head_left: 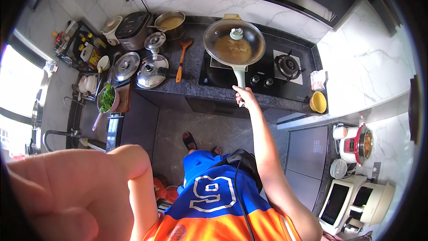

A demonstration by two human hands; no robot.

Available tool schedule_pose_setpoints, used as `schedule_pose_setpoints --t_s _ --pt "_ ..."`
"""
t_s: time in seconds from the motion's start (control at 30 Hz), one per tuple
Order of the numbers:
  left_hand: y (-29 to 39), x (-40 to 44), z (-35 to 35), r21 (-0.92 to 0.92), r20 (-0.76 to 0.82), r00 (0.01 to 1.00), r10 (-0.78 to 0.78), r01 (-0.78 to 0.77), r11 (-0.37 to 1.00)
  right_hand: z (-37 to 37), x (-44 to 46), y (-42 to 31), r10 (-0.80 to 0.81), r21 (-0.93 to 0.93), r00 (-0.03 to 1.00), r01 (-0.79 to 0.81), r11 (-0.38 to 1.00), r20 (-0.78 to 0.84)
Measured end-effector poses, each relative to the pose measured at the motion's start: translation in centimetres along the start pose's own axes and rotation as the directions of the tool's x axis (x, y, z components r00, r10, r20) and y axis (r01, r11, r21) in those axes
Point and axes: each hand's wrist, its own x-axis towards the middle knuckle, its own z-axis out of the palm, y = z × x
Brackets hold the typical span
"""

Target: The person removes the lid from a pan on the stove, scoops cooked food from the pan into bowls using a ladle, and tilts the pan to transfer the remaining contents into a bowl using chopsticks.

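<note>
The right hand (246, 97) is closed around the pale handle of a pan (240, 76) on the left side of the black hob (218, 79). A see-through, silver-rimmed lid (215, 40) with a pale knob covers it, and brown liquid (234, 52) with lumps shows underneath. The left hand (73, 194) looms close to the camera; whether its fingers are spread or curled, I cannot tell.

Reads as a home kitchen: has lidded pan (234, 47) on gas hob (264, 69), rice cooker (133, 24) and wooden spatula (182, 57) on counter (198, 56), pot lids (126, 66), condiment bottles (92, 55), sink faucet (58, 132), marble-look wall tiles (178, 0).
</note>
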Motion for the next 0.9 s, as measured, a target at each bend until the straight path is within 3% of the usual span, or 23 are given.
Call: schedule_pose_setpoints --t_s 0.2,0.3,0.37,0.4,0.43,0.5,0.53,0.57,0.6,0.63,0.67,0.7,0.73,0.77,0.8,0.9 --pt "-0.9 -1.6 0.3 0.029 0.025 0.997 -0.078 0.077 0.997 0.0 -0.1 -0.1 0.01 0.006 1.0 -0.01 1.0 -0.012" --pt "-1.2 -3.8 0.1 0.178 0.2 0.942 -0.269 0.235 0.956 0.1 -0.2 -0.2 -0.006 -0.013 1.0 0.006 1.0 -0.018" --pt "-2.4 -7.7 -0.3 0.209 0.196 0.894 -0.403 0.364 0.908 0.1 -0.1 -0.2 -0.004 -0.014 1.0 0.004 1.0 -0.023" --pt "-3.4 -10.9 -0.6 0.144 0.105 0.888 -0.448 0.432 0.89 0.1 -0.1 -0.2 -0.001 -0.022 1.0 0.0 1.0 -0.028" --pt "-3.8 -13.1 -1.6 0.262 0.152 0.836 -0.527 0.48 0.837 0.1 -0.1 -0.2 0.004 -0.021 1.0 -0.004 1.0 -0.029" --pt "-2.8 -18.1 -2.5 0.365 0.029 0.588 -0.809 0.747 0.556 0.2 -0.4 -0.4 0.004 -0.021 1.0 -0.004 1.0 -0.024" --pt "-2.7 -20.5 -3.4 0.416 0.054 0.482 -0.874 0.785 0.459 0.2 -0.5 -0.5 0.007 -0.02 1.0 -0.008 1.0 -0.026" --pt "-2.5 -22.3 -4.2 0.543 0.147 0.407 -0.901 0.729 0.418 0.3 -0.5 -0.6 0.007 -0.031 1.0 -0.008 0.999 -0.031" --pt "-1.9 -26.2 -5.3 0.541 0.121 0.288 -0.95 0.783 0.306 0.3 -0.6 -0.6 0.01 -0.043 0.999 -0.012 0.999 -0.037" --pt "-1.0 -28.2 -6.0 0.625 0.127 0.108 -0.986 0.763 0.164 0.4 -0.7 -0.5 0.017 -0.034 0.999 -0.019 0.999 -0.05" --pt "-0.3 -30.9 -7.3 0.723 0.184 0.024 -0.983 0.674 0.152 0.3 -0.7 -0.6 0.021 -0.032 0.998 -0.023 0.999 -0.053" --pt "1.0 -34.2 -9.5 0.8 0.252 -0.248 -0.936 0.597 0.057 0.3 -0.6 -0.6 0.01 -0.051 0.999 -0.013 0.999 -0.05" --pt "2.8 -39.0 -12.3 0.876 0.304 -0.334 -0.892 0.466 0.124 0.3 -0.7 -0.5 0.002 -0.068 0.999 -0.006 0.998 -0.048" --pt "3.9 -40.7 -13.4 0.947 0.266 -0.524 -0.809 0.3 0.117 0.3 -0.6 -0.5 0.013 -0.089 0.998 -0.018 0.996 -0.059" --pt "5.1 -43.6 -15.3 0.936 0.278 -0.649 -0.708 0.349 0.048 0.2 -0.6 -0.6 0.005 -0.07 0.998 -0.009 0.998 -0.056" --pt "5.8 -45.3 -15.5 0.928 0.208 -0.692 -0.691 0.364 -0.085 0.4 -1.1 -0.7 -0.012 -0.04 0.999 0.011 0.999 -0.047"
